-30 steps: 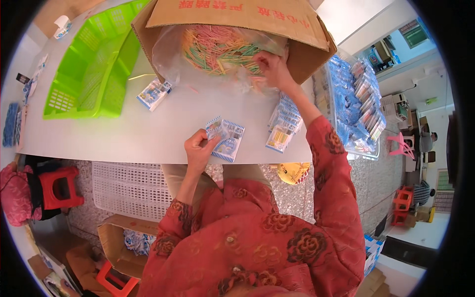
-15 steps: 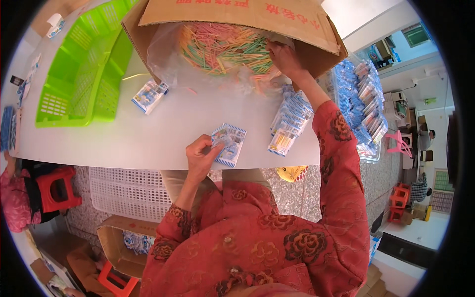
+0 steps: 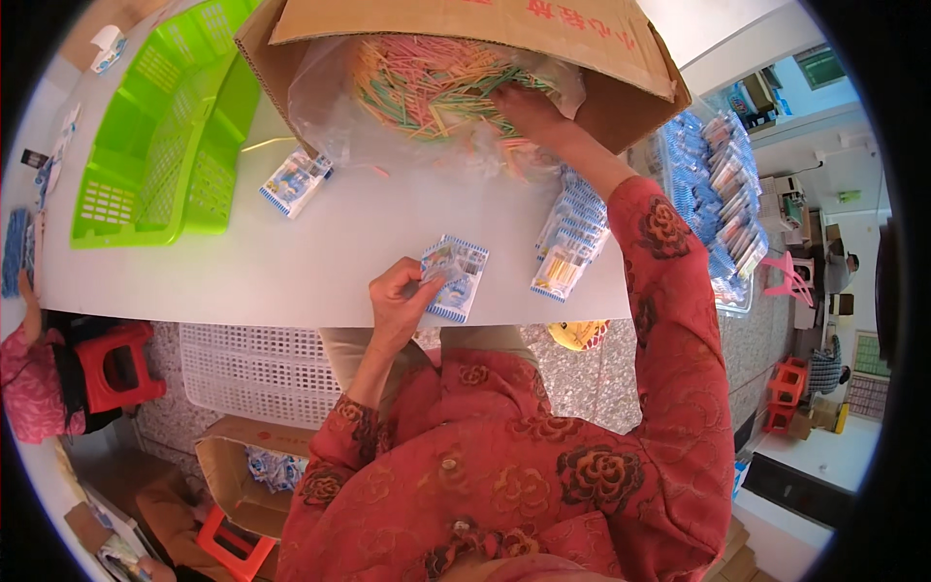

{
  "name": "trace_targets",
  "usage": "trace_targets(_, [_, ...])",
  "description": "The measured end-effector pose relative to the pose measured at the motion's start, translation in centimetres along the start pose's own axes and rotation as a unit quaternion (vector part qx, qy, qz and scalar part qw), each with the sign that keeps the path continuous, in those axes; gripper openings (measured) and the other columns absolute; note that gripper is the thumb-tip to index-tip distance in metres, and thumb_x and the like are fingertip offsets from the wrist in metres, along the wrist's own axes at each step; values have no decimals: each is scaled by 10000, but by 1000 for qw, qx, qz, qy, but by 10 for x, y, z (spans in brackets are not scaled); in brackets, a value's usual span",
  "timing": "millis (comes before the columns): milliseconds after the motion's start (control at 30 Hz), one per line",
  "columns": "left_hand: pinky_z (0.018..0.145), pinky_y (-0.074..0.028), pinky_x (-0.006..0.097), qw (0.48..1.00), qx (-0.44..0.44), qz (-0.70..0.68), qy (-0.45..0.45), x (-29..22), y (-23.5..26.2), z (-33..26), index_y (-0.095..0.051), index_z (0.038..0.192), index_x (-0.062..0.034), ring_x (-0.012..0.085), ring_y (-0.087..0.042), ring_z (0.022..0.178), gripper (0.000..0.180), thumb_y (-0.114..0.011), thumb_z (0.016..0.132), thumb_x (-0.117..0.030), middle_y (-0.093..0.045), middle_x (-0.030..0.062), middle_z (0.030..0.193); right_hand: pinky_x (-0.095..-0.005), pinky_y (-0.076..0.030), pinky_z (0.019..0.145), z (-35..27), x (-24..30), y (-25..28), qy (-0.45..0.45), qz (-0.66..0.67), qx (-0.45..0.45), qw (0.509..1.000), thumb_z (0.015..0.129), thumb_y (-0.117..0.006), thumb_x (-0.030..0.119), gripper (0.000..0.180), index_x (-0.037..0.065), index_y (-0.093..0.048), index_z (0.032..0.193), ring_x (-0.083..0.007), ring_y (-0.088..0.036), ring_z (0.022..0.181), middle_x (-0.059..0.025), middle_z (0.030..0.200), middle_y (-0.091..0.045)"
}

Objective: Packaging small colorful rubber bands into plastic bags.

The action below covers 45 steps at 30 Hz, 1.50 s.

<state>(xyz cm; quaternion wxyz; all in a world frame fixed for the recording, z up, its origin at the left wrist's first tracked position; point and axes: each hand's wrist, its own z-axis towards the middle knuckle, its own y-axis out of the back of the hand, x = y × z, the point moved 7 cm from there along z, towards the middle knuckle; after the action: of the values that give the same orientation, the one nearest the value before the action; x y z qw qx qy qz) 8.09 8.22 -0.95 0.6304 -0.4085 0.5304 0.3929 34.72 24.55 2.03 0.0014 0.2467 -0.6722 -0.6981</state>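
Note:
My left hand (image 3: 400, 296) pinches a small flat plastic packet (image 3: 459, 291) with blue striped ends, near the table's front edge. My right hand (image 3: 531, 113) reaches into an open cardboard box (image 3: 630, 121) at the far side. A clear plastic bag (image 3: 320, 102) lines that box and spills out over its edge. Inside lies a heap of thin pink, yellow and green sticks (image 3: 427, 82). The right hand rests at the heap's right side; its fingertips are hidden, so any grip on sticks cannot be made out.
An overlapping row of filled packets (image 3: 572, 233) lies right of centre, and a single packet (image 3: 296, 182) to the left. A green basket (image 3: 175, 145) stands at left. Beyond my right arm is a bin of packets (image 3: 722, 209). A white crate (image 3: 252, 373) sits below the table; another person (image 3: 39, 378) is at left.
My right hand has moved left and deeper into the heap of sticks. The left hand stays about where it was with the packet.

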Motion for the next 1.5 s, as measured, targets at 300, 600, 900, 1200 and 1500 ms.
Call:
trace_targets(300, [630, -396, 201, 1000, 4, -7, -8, 0, 0, -1, -559, 717, 29, 50, -470, 693, 132, -676, 772, 54, -540, -6, 720, -327, -544, 694, -3, 22, 18, -18, -63, -93, 994, 734, -591, 67, 152, 28, -617, 878, -239, -661, 842, -108, 840, -658])
trace_targets(600, [664, -418, 205, 1000, 19, -4, -4, 7, 0, -1, -591, 758, 38, 55, -506, 735, 87, -670, 788, 60, -575, 3, 769, -338, -553, 692, 2, 23, 16, -41, -33, -56, 997, 708, -611, 42, 93, 29, -667, 780, -246, -671, 808, -116, 811, -666])
trace_targets(900, [668, -425, 201, 999, 20, -28, -5, 10, -3, -1, -613, 794, 49, 52, -512, 745, 51, -663, 799, 55, -585, 2, 787, -350, -556, 703, -7, -15, 14, -109, 70, -128, 983, 776, -544, 48, 119, 40, -642, 844, -280, -655, 804, -142, 836, -655])
trace_targets(1200, [610, -431, 216, 1000, -1, 23, -2, 6, 1, -1, -625, 760, 26, 64, -541, 691, 85, -708, 768, 8, -617, 25, 749, -279, -496, 578, -60, -8, 30, -226, 694, -78, 679, 839, -646, 158, 180, 55, -667, 985, -78, -586, 644, 1, 792, -663])
trace_targets(1500, [619, -438, 214, 999, -17, 7, -27, 10, 2, 0, -628, 762, 32, 63, -537, 668, 90, -713, 763, 2, -617, 23, 734, -252, -470, 568, -88, 82, 9, -132, 482, -117, 858, 851, -627, 134, 114, 52, -639, 929, -71, -548, 641, -4, 736, -613])
